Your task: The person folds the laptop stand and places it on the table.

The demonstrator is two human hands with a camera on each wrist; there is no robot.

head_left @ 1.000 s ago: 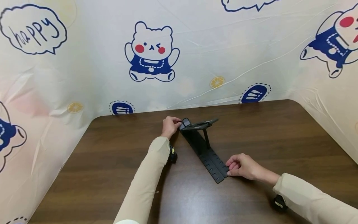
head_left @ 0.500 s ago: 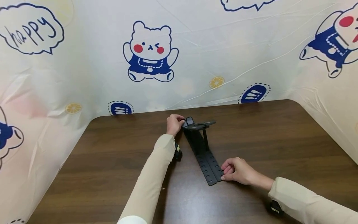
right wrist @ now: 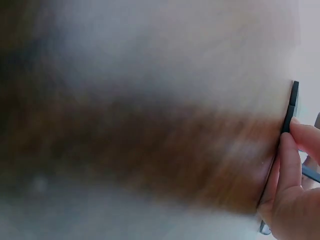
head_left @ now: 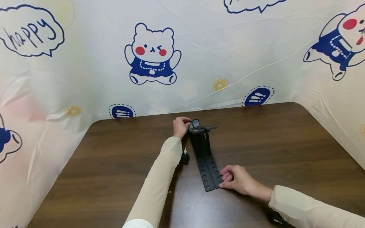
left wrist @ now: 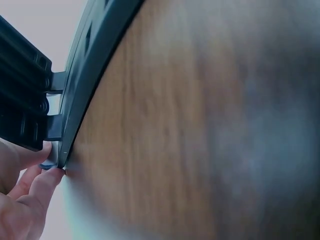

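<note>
A black folding stand [head_left: 207, 171] lies lengthwise on the table, its slotted base strip toward me. Near its far end a hinged upper plate [head_left: 203, 128] is tilted up on a thin support leg. My left hand [head_left: 181, 127] pinches the far left corner; in the left wrist view, thumb and fingertips [left wrist: 44, 182] meet at the edge of the stand [left wrist: 95, 65]. With thumb and fingers, my right hand [head_left: 239, 180] pinches the near right corner. The right wrist view shows those fingers [right wrist: 290, 160] on the thin edge of the stand [right wrist: 289, 117].
The brown wooden table [head_left: 114, 164] extends around the stand on all sides. Behind it hangs a pale printed sheet [head_left: 199, 57] with cartoon bears, which also covers both sides. Much of both wrist views is blurred.
Both hands have turned the stand on the table. Its near end has swung left and toward me, while its far end has shifted slightly right. Both grips have stayed on the corners.
</note>
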